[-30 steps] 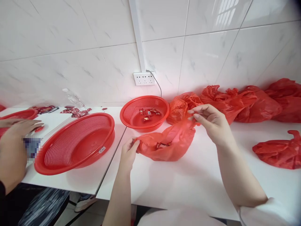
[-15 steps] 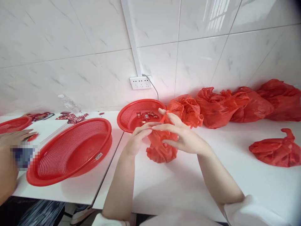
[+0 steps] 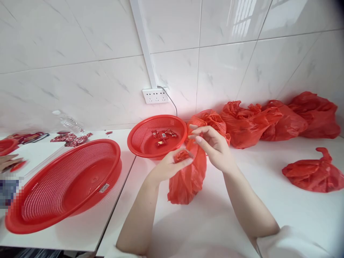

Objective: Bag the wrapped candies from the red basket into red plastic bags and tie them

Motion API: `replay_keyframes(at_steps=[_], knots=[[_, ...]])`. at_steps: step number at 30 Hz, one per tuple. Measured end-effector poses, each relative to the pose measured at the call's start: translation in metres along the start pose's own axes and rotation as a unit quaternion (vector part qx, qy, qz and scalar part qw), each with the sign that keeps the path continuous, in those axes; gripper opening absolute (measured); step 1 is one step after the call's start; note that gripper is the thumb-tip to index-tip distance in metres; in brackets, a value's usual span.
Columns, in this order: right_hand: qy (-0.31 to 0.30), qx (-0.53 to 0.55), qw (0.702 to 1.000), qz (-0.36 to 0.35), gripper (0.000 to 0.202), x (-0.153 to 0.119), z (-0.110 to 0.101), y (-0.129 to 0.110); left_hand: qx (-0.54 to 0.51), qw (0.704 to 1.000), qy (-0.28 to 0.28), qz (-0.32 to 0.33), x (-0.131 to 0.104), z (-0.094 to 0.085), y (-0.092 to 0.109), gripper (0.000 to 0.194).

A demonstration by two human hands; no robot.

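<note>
A red plastic bag (image 3: 188, 181) hangs or rests between my hands above the white table, its lower part bulging. My left hand (image 3: 168, 168) is closed round a bunched part of the bag, thumb on top. My right hand (image 3: 215, 147) is curled at the upper end, with thumb and fingertips pinching the bag's gathered plastic. Just behind my left hand stands a round red basket (image 3: 137, 143) with several small red wrapped packets (image 3: 163, 136) inside. My fingers partly hide the top of the bag.
Several filled red bags (image 3: 244, 125) line the wall at right, and a tied red bag (image 3: 313, 175) lies nearer. A large red basket (image 3: 91, 179) stands at left, beside another person's hand (image 3: 8, 163). Behind are a plastic bottle (image 3: 68, 122) and a socket strip (image 3: 155, 96).
My hands have drawn apart, the left one lower and now gripping bunched plastic. The bag looks longer and sits lower in view. The whole view has shifted slightly.
</note>
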State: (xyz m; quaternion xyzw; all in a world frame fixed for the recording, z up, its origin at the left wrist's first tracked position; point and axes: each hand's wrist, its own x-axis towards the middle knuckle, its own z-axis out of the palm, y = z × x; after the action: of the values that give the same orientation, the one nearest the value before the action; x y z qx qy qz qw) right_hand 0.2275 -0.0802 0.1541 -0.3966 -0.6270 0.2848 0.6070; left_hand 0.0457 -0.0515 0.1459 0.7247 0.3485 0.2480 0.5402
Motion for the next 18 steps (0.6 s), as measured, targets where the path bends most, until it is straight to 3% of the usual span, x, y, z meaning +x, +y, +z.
replay_keyframes(at_steps=[2, 4, 7, 9, 12, 16, 18], knots=[[-0.025, -0.001, 1.0, 0.013, 0.017, 0.001, -0.006, 0.0, -0.019, 0.999, 0.032, 0.039, 0.003, -0.003, 0.0, 0.022], [-0.086, -0.037, 0.995, 0.041, 0.019, 0.001, -0.009, 0.001, -0.055, 0.991, 0.091, 0.084, 0.007, -0.004, -0.002, 0.028], [-0.195, -0.074, 0.971, 0.117, 0.027, -0.001, -0.004, 0.005, -0.115, 0.957, 0.198, 0.176, 0.013, 0.0, -0.008, 0.036], [-0.229, -0.07, 0.957, 0.164, 0.028, -0.001, 0.005, 0.01, -0.118, 0.934, 0.247, 0.229, 0.017, 0.005, -0.013, 0.038], [-0.198, -0.06, 0.962, 0.178, 0.029, 0.0, 0.018, 0.014, -0.101, 0.916, 0.286, 0.262, 0.021, 0.009, -0.018, 0.039], [-0.046, -0.133, 0.985, 0.103, 0.029, 0.003, 0.021, 0.015, -0.118, 0.907, 0.305, 0.264, 0.024, 0.009, -0.022, 0.04], [-0.08, -0.172, 0.976, 0.107, 0.03, 0.004, 0.018, 0.017, -0.143, 0.905, 0.31, 0.253, 0.025, 0.008, -0.023, 0.041]])
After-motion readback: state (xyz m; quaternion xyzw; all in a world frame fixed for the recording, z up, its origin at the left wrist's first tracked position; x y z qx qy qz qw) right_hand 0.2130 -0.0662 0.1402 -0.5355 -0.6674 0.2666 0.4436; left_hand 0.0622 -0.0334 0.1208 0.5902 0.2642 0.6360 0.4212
